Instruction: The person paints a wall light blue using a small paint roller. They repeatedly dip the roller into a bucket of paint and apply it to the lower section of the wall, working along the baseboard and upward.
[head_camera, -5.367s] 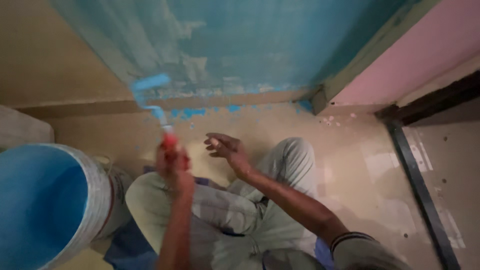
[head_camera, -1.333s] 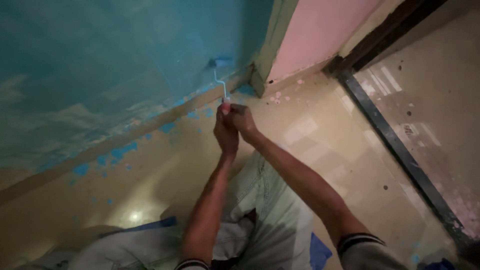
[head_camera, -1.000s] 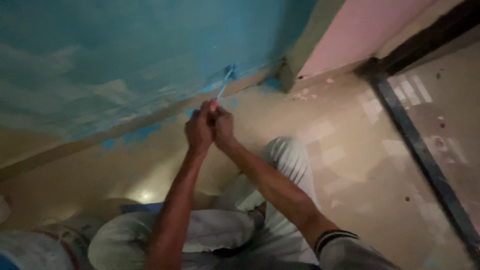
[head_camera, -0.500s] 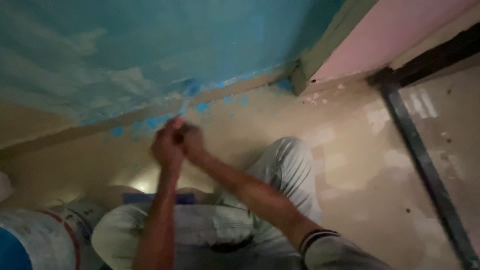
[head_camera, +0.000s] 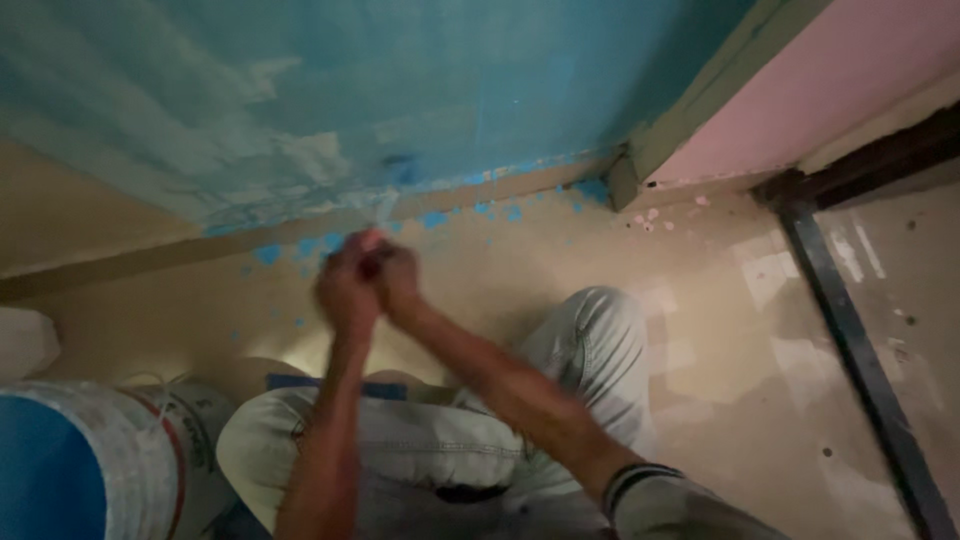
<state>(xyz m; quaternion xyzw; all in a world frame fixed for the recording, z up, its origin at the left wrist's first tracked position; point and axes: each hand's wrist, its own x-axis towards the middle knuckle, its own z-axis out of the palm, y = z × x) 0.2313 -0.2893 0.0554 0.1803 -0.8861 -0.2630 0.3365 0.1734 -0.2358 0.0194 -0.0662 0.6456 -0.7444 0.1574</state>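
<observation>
Small paint roller (head_camera: 383, 212), blurred, sits at the foot of the blue-painted wall (head_camera: 420, 90), just above the skirting, far centre-left. Left hand (head_camera: 345, 290) and right hand (head_camera: 398, 283) are pressed together, both closed round its red-tipped handle (head_camera: 371, 262); motion blur hides the finger detail. Blue paint spots (head_camera: 435, 217) dot the beige floor (head_camera: 720, 390) along the wall base. Bent knees in pale trousers (head_camera: 440, 450) lie near. Bucket of blue paint (head_camera: 90, 470) near left. Pink wall (head_camera: 830, 90) far right.

Blue-painted wall (head_camera: 420, 90), pink wall (head_camera: 850, 80), paint-spattered glossy beige floor (head_camera: 720, 330)
</observation>
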